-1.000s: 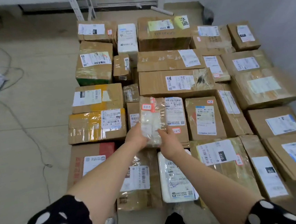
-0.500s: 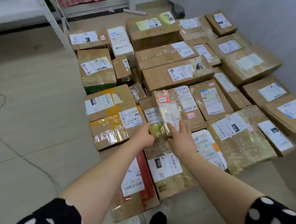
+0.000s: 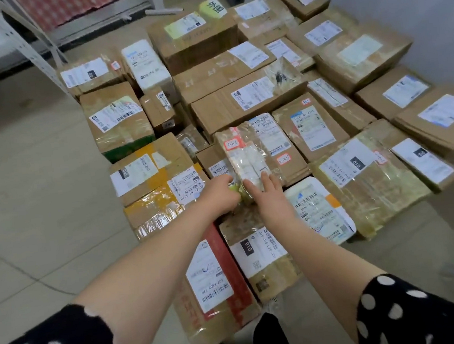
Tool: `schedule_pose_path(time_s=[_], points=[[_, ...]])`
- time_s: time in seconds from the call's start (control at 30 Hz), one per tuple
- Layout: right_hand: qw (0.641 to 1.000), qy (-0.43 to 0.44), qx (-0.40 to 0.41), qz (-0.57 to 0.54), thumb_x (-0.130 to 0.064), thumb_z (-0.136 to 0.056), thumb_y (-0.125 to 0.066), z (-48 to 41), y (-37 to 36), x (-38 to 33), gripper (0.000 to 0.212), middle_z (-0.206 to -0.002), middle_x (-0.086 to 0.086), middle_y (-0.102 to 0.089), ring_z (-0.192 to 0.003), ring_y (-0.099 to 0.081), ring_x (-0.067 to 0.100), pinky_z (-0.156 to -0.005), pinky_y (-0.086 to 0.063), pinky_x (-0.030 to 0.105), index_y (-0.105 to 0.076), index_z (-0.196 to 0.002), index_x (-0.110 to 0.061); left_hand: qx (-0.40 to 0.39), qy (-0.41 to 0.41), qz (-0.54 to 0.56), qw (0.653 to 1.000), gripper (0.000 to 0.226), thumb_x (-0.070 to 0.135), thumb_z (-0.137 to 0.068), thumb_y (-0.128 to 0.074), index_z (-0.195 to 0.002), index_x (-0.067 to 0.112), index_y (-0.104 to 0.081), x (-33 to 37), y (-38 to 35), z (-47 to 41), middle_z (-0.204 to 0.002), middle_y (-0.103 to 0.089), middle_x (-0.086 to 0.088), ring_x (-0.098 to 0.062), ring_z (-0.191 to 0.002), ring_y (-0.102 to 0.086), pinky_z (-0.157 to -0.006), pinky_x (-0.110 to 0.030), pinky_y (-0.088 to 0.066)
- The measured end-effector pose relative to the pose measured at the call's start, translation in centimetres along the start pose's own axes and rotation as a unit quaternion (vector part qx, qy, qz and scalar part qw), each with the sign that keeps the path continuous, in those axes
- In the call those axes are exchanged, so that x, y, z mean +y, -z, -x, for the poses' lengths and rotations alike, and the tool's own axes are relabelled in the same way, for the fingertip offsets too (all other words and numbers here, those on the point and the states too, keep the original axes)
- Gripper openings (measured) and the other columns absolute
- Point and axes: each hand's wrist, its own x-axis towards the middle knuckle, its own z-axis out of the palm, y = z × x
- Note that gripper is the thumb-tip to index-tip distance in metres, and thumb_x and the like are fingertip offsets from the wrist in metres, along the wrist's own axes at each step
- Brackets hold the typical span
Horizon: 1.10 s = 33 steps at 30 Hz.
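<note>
Gripping the taped parcel (image 3: pixel 246 153) is the curled left hand (image 3: pixel 218 193), the right hand (image 3: pixel 267 194) pressing flat-fingered on top — seemingly settling it onto the mid-pile boxes (image 3: pixel 298 166), so both should next be easing off.

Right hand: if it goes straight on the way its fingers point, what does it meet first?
The right hand rests on the tape-wrapped parcel; sliding on along it, it would probably meet the long cardboard box behind, though depth is unclear.

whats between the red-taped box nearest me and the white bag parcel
A brown box with a 010 label lies between the red-taped box and the white bag parcel, as the head view shows.
</note>
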Motion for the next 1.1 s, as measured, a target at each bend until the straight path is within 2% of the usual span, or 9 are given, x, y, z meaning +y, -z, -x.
schedule_pose_path(time_s=[0.13, 0.2, 0.3, 0.4, 0.5, 0.57, 0.67, 0.9, 1.1], points=[[1.000, -0.010, -0.009, -0.005, 0.013, -0.088, -0.041, 0.8, 0.4, -0.3, 0.087, -0.160, 0.008, 0.014, -0.146, 0.015, 0.026, -0.118, -0.017, 0.040, -0.007, -0.152, -0.036, -0.028, -0.036, -0.041, 0.998, 0.045, 0.010, -0.092, -0.052, -0.137, 0.008, -0.047, 0.0, 1.2, -0.2, -0.137, -0.051, -0.011, -0.026, -0.125, -0.049, -0.094, -0.031, -0.042], [0.999, -0.044, 0.012, -0.010, 0.010, -0.088, -0.042, 1.9, 0.9, -0.9, 0.087, -0.160, 0.006, 0.012, -0.147, 0.013, 0.024, -0.118, -0.017, 0.041, -0.004, -0.152, -0.036, -0.043, -0.072, -0.071, 0.994, 0.048, 0.010, -0.091, -0.049, -0.139, 0.009, -0.044, 0.1, 2.3, -0.4, -0.141, -0.048, -0.009, -0.026, -0.128, -0.046, -0.094, -0.031, -0.041], [0.990, -0.124, 0.047, -0.039, 0.002, -0.093, -0.043, 4.5, 1.7, -2.0, 0.080, -0.161, 0.004, 0.006, -0.148, 0.008, 0.022, -0.117, -0.017, 0.040, -0.002, -0.152, -0.033, -0.066, -0.130, -0.129, 0.981, 0.058, 0.014, -0.091, -0.049, -0.147, 0.014, -0.034, 0.6, 4.6, 0.2, -0.150, -0.037, -0.008, -0.024, -0.136, -0.037, -0.104, -0.032, -0.037], [0.964, -0.235, 0.072, -0.099, -0.013, -0.097, -0.046, 8.4, 2.3, -4.3, 0.073, -0.161, 0.007, -0.001, -0.148, -0.001, 0.025, -0.117, -0.021, 0.038, -0.001, -0.153, -0.028, -0.098, -0.203, -0.206, 0.952, 0.065, 0.017, -0.090, -0.049, -0.150, 0.020, -0.025, 1.2, 7.0, 2.3, -0.154, -0.031, -0.004, -0.023, -0.139, -0.033, -0.106, -0.032, -0.037], [0.935, -0.307, 0.109, -0.139, -0.021, -0.096, -0.046, 12.8, 3.3, -7.1, 0.069, -0.159, 0.008, -0.009, -0.146, -0.010, 0.025, -0.115, -0.022, 0.035, -0.008, -0.153, -0.020, -0.116, -0.287, -0.268, 0.912, 0.064, 0.022, -0.090, -0.052, -0.149, 0.020, -0.028, 2.4, 8.7, 5.4, -0.150, -0.037, -0.005, -0.024, -0.136, -0.038, -0.106, -0.035, -0.039], [0.926, -0.330, 0.135, -0.123, -0.024, -0.095, -0.046, 15.9, 4.1, -8.4, 0.064, -0.154, 0.008, -0.022, -0.142, -0.020, 0.025, -0.113, -0.020, 0.032, -0.016, -0.151, -0.015, -0.118, -0.344, -0.306, 0.880, 0.063, 0.027, -0.090, -0.055, -0.148, 0.021, -0.031, 3.6, 8.7, 7.9, -0.146, -0.042, -0.006, -0.026, -0.133, -0.040, -0.105, -0.038, -0.040], [0.896, -0.394, 0.183, -0.090, -0.031, -0.092, -0.048, 21.4, 4.5, -9.4, 0.061, -0.147, 0.007, -0.035, -0.136, -0.031, 0.023, -0.111, -0.021, 0.032, -0.027, -0.147, -0.014, -0.118, -0.432, -0.387, 0.806, 0.068, 0.035, -0.089, -0.056, -0.149, 0.022, -0.027, 5.3, 6.9, 12.4, -0.148, -0.039, -0.006, -0.028, -0.134, -0.036, -0.106, -0.038, -0.035], [0.786, -0.567, 0.235, -0.073, -0.051, -0.092, -0.045, 37.0, 2.2, -14.3, 0.074, -0.158, 0.005, -0.018, -0.147, -0.012, 0.021, -0.118, 0.003, 0.045, -0.018, -0.151, -0.017, -0.137, -0.599, -0.438, 0.656, 0.078, 0.035, -0.087, -0.057, -0.152, 0.024, -0.014, 6.3, 1.7, 25.6, -0.153, -0.031, -0.005, -0.029, -0.141, -0.026, -0.114, -0.044, -0.024], [0.680, -0.671, 0.289, -0.054, -0.057, -0.093, -0.039, 49.7, -1.9, -22.8, 0.072, -0.157, 0.007, -0.018, -0.146, -0.009, 0.023, -0.116, 0.006, 0.049, -0.020, -0.149, -0.016, -0.136, -0.720, -0.443, 0.517, 0.079, 0.038, -0.090, -0.054, -0.153, 0.022, -0.009, 1.4, -0.3, 38.3, -0.157, -0.021, -0.002, -0.021, -0.146, -0.014, -0.118, -0.042, -0.011]])
